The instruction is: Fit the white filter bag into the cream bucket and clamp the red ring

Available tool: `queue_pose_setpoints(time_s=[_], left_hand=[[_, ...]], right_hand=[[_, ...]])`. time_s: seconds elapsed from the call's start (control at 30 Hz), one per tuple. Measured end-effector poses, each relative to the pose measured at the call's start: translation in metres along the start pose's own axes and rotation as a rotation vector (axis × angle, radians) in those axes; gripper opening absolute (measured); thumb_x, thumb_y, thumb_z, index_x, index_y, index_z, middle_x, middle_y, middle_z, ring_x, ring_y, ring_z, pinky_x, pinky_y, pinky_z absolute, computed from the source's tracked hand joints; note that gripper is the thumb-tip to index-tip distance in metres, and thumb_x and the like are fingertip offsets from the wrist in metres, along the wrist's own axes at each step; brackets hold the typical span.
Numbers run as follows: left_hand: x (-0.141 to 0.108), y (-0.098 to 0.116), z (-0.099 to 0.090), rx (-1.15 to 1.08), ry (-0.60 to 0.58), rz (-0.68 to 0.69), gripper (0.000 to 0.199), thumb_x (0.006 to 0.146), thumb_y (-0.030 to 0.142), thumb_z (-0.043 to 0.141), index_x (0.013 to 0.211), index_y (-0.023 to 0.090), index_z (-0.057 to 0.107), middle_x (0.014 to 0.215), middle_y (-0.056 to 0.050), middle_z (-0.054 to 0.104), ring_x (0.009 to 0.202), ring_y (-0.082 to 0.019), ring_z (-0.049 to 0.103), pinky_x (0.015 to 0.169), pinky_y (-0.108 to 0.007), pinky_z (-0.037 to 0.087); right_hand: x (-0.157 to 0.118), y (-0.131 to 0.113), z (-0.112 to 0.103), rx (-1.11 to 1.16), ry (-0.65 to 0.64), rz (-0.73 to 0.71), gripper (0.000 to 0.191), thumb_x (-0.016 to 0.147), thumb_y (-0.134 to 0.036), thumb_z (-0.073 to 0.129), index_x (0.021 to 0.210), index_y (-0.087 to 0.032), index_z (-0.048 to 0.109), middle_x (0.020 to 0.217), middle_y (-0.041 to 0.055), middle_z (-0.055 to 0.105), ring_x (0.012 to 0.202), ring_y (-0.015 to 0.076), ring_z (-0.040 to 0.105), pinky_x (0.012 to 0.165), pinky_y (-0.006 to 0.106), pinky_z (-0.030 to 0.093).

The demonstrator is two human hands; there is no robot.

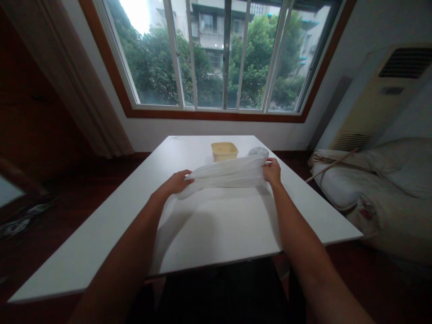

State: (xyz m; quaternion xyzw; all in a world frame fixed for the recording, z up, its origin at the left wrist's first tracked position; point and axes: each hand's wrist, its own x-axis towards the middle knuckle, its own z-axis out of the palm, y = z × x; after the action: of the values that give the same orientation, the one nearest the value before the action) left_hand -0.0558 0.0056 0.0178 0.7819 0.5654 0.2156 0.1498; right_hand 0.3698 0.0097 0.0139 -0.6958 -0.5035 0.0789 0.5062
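Observation:
A translucent white plastic sheet or bag [227, 174] is stretched sideways above the white table [216, 229]. My left hand [181, 181] pinches its left end, fingers pressed together. At the right end my right hand [272, 172] is closed on the same plastic. Just behind the plastic stands a pale yellow square container [224, 151], its lower part partly covered from view. A round, whitish, clear-looking item [258, 151] lies behind the right end, close to my right hand; what it is cannot be made out.
A small clear scrap [176, 139] lies at the table's far left corner. To the right of the table are a large wrapped bundle [388, 193] and a thin stick [330, 165]. Beyond the table is a wall with a window [209, 58].

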Motion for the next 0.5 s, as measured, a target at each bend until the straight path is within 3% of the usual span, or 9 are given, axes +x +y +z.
queue_pose_setpoints(time_s=[0.1, 0.17, 0.23, 0.3, 0.37, 0.43, 0.5], left_hand=[[-0.004, -0.008, -0.007, 0.095, -0.047, -0.088, 0.043, 0.076, 0.044, 0.066, 0.113, 0.021, 0.067, 0.099, -0.010, 0.074, 0.087, -0.025, 0.069, 0.078, -0.034, 0.052], [-0.008, -0.002, -0.010, 0.194, 0.031, -0.112, 0.051, 0.078, 0.045, 0.066, 0.124, 0.021, 0.061, 0.110, -0.012, 0.072, 0.095, -0.027, 0.068, 0.083, -0.036, 0.051], [-0.012, 0.014, -0.006, 0.255, 0.166, -0.041, 0.053, 0.084, 0.047, 0.060, 0.131, 0.022, 0.056, 0.124, -0.012, 0.066, 0.109, -0.028, 0.063, 0.091, -0.039, 0.049], [-0.015, 0.033, 0.006, 0.246, 0.181, 0.093, 0.054, 0.088, 0.053, 0.055, 0.132, 0.022, 0.056, 0.130, -0.011, 0.062, 0.117, -0.028, 0.059, 0.099, -0.041, 0.046], [-0.017, 0.049, 0.025, 0.231, 0.108, 0.212, 0.061, 0.086, 0.058, 0.057, 0.136, 0.023, 0.053, 0.140, -0.011, 0.056, 0.126, -0.029, 0.054, 0.106, -0.042, 0.041], [-0.018, 0.058, 0.043, 0.241, 0.030, 0.299, 0.071, 0.083, 0.058, 0.060, 0.143, 0.023, 0.046, 0.150, -0.011, 0.046, 0.136, -0.030, 0.044, 0.113, -0.045, 0.033], [-0.018, 0.057, 0.056, 0.245, -0.049, 0.313, 0.072, 0.085, 0.056, 0.058, 0.146, 0.022, 0.042, 0.153, -0.012, 0.043, 0.139, -0.031, 0.041, 0.116, -0.046, 0.030]], right_hand=[[-0.006, -0.007, -0.007, -0.162, 0.055, 0.074, 0.042, 0.076, -0.015, 0.054, 0.118, -0.017, 0.059, 0.098, 0.0127, 0.069, 0.094, 0.0275, 0.064, 0.087, 0.040, 0.048], [-0.011, -0.019, -0.011, -0.138, 0.165, -0.053, 0.044, 0.080, -0.016, 0.052, 0.123, -0.016, 0.057, 0.107, 0.0145, 0.068, 0.097, 0.0271, 0.063, 0.089, 0.041, 0.047], [-0.019, -0.034, -0.012, -0.061, 0.208, -0.293, 0.036, 0.085, -0.019, 0.049, 0.120, -0.015, 0.059, 0.110, 0.0138, 0.066, 0.098, 0.0246, 0.062, 0.094, 0.040, 0.046], [-0.031, -0.049, -0.008, 0.000, 0.069, -0.529, 0.027, 0.090, -0.025, 0.050, 0.110, -0.016, 0.065, 0.105, 0.0115, 0.068, 0.097, 0.0224, 0.062, 0.096, 0.037, 0.046], [-0.045, -0.058, 0.002, 0.022, -0.220, -0.680, 0.023, 0.090, -0.031, 0.056, 0.103, -0.017, 0.068, 0.101, 0.0096, 0.070, 0.094, 0.0211, 0.064, 0.093, 0.035, 0.048], [-0.058, -0.060, 0.016, -0.006, -0.499, -0.762, 0.030, 0.086, -0.038, 0.064, 0.108, -0.018, 0.069, 0.110, 0.0100, 0.071, 0.101, 0.0224, 0.065, 0.095, 0.036, 0.048], [-0.066, -0.055, 0.029, -0.083, -0.674, -0.760, 0.045, 0.080, -0.043, 0.073, 0.117, -0.018, 0.068, 0.120, 0.0118, 0.068, 0.109, 0.0255, 0.063, 0.100, 0.039, 0.047]])
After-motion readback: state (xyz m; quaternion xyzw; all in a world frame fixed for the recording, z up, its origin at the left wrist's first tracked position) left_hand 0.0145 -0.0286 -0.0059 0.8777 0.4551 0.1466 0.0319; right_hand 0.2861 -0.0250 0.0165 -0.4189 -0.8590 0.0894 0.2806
